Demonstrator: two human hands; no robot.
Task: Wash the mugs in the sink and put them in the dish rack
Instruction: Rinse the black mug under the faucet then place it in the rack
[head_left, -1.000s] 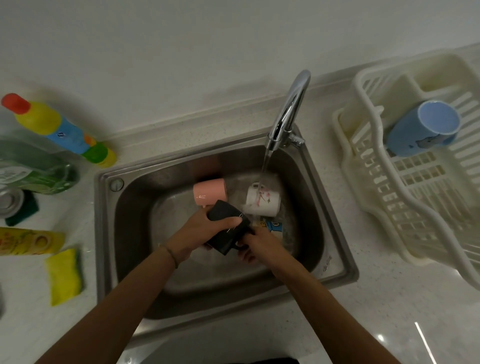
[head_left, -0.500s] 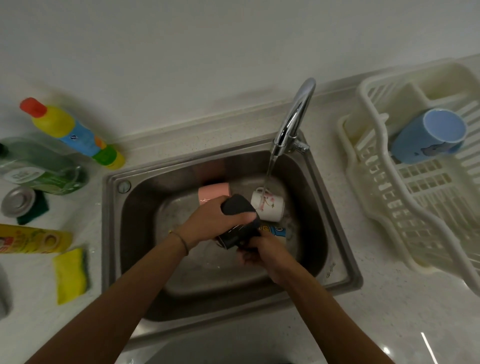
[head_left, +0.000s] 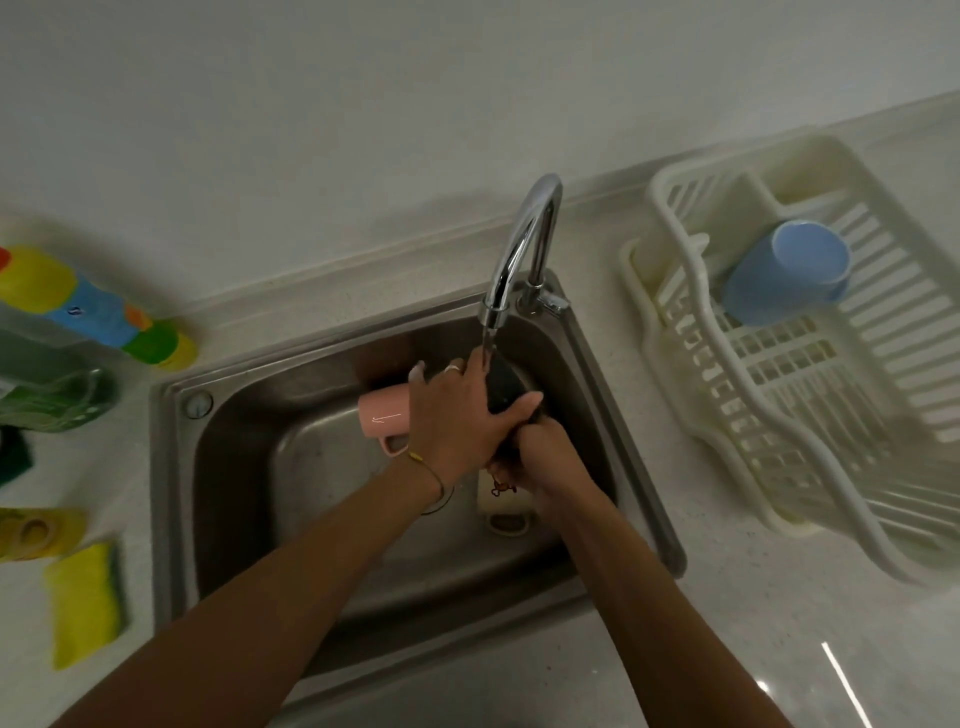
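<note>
Both hands clasp the black mug (head_left: 503, 387) under the faucet (head_left: 524, 249) stream: the left hand (head_left: 457, 415) wraps its side, the right hand (head_left: 545, 457) grips it from below. A pink mug (head_left: 382, 418) lies just left of them in the sink (head_left: 171, 467), a cream mug (head_left: 501, 499) beneath, and a blue mug (head_left: 784, 280) sits in the dish rack (head_left: 675, 332).

Both forearms reach forward and converge. The left hand (head_left: 457, 410) lies with fingers spread and thumb wrapped, a bracelet at its wrist. The right hand (head_left: 545, 457) is curled tight just beside it.
</note>
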